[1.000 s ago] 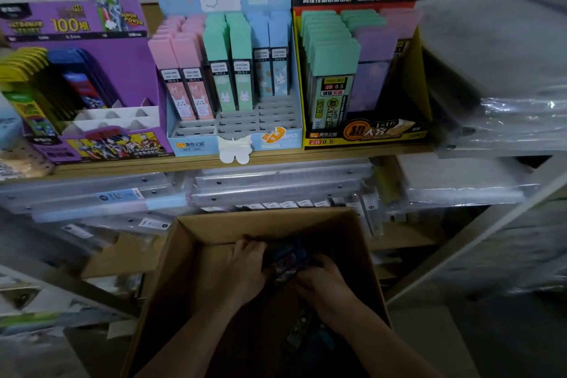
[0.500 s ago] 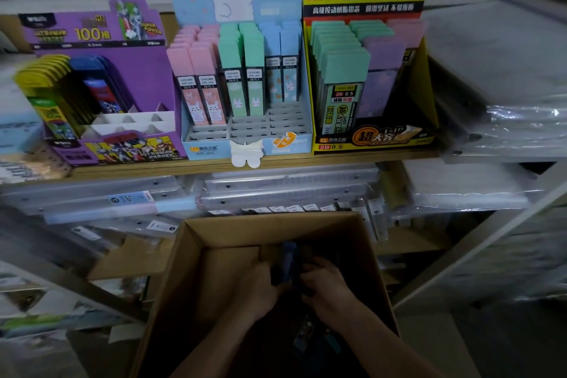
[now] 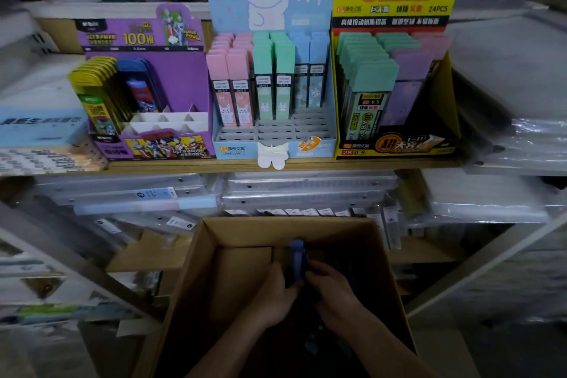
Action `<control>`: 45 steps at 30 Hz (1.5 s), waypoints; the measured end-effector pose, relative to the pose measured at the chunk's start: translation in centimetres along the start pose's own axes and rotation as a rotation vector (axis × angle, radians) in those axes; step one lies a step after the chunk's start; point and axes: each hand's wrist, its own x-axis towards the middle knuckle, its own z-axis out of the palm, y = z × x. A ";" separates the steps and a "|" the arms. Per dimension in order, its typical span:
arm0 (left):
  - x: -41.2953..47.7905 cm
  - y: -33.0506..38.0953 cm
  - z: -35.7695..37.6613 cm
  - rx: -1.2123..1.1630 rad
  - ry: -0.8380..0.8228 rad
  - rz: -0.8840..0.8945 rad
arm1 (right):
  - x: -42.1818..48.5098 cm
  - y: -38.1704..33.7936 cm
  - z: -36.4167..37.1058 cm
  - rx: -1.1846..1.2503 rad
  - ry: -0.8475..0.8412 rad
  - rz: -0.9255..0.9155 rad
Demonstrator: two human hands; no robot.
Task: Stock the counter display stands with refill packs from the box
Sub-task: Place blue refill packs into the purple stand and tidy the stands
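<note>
purple stand [image 3: 144, 95]: far left on the shelf [image 3: 306, 164]; yellow and blue packs at the back, white front slots [image 3: 165, 123] empty. Probably where the blue pack goes.
box [image 3: 196, 270]: open, below the shelf; inside is dark, contents hard to read.
bunny stand [image 3: 271, 144]: pink, green and blue rows upright; front slots empty.
left hand [image 3: 271, 298]: inside the box, fingers curled onto the pack's lower left side.
refill pack [image 3: 297, 259]: blue, upright, top end poking up between both hands, inside the box.
handling: likely a light, stiff plastic case; smooth faces could slip; leads inside are brittle, so don't drop it.
grip: pinch the wide flat faces mid-body, leaving the bottom end free for the slot.
right hand [image 3: 334, 291]: clamped on the pack's right side.
yellow stand [image 3: 395, 144]: far right, mostly full.
</note>
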 end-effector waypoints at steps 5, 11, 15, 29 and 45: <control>-1.0 0.8 -0.1 -0.078 -0.021 -0.020 | -0.7 0.0 0.8 0.082 0.029 0.003; -3.2 2.5 -1.5 -0.228 0.058 0.010 | -2.5 -0.9 2.2 0.110 -0.085 -0.009; -4.8 4.0 -2.4 -0.345 0.117 0.080 | -3.9 -1.6 2.9 0.037 -0.157 -0.045; -10.5 8.6 -8.0 -0.379 0.044 0.369 | -8.1 -6.9 4.9 -0.152 -0.306 -0.220; -15.5 12.4 -18.6 -0.642 0.108 0.546 | -15.5 -12.2 13.5 -0.198 -0.301 -0.767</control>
